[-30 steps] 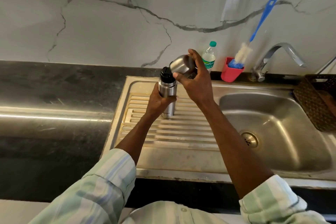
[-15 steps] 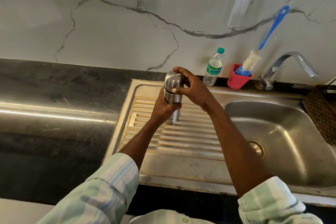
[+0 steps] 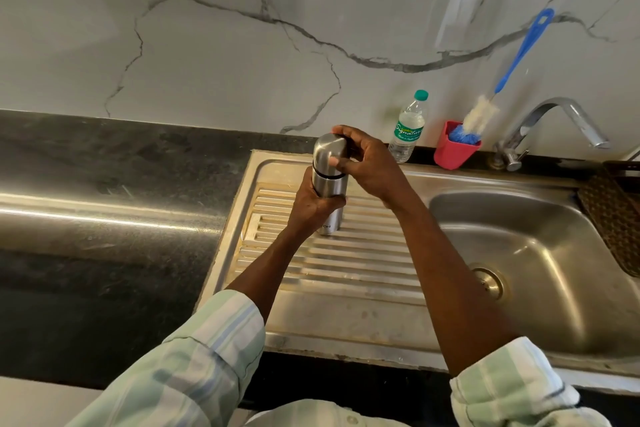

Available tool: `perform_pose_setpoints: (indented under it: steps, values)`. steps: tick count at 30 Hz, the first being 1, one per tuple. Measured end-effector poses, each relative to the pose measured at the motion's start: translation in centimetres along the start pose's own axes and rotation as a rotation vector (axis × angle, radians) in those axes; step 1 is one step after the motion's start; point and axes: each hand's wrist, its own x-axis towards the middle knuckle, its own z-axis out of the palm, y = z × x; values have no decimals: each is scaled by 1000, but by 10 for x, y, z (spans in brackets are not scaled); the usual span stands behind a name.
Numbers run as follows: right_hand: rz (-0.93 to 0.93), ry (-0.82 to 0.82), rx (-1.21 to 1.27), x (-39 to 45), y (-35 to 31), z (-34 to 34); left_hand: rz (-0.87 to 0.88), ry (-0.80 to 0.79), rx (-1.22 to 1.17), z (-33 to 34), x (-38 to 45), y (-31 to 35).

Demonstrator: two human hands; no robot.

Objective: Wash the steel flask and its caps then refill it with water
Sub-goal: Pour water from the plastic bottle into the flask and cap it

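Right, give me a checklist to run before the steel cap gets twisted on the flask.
1. Flask gripped round its body by the left hand: ok.
2. Flask base resting on the ribbed drainboard: ok.
3. Steel cap sitting over the flask's top, held by the right hand: ok.
4. Cap screwed fully tight: cannot tell; a dark band shows under it.
5. Flask filled with water: cannot tell, its inside is hidden.
6. Tap off: ok, no water seen running.
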Motion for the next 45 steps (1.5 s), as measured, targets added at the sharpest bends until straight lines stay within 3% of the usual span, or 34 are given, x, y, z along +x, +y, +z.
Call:
perform_pose_setpoints:
  steps: [3,8,13,19,24,30,35,37,39,42,43,45]
  values:
    - [9,160,-136,1,0,7,-6,1,7,0,1,-3]
    - [29,-77,111,0,1,-1,-17,4,29,0,2,-3]
    - [32,176,25,1,3,4,-11,-1,31,0,2,-4]
    - [43,-32,137,-3,8,1,-6,9,28,1,1,-4]
    - [7,173,-69,-1,4,8,-12,21,32,2,2,-6]
    - [36,-140,7,2,-3,-7,0,19,24,1,3,-6]
    - [-15,207,-287,-3,-3,25,12,-5,-36,2,1,-5]
    - [-1,246,-347,-4,-1,32,9,-22,-54,2,1,-6]
    - [58,155,-164,1,-3,23,-17,-15,-28,0,1,-5]
    - [87,-117,172,6,-3,-6,-19,12,31,-1,1,-2]
    - [78,-186,211,6,-2,-14,-11,9,42,-1,1,-2]
    - [60,-168,120,5,-2,-17,4,0,45,0,2,-4]
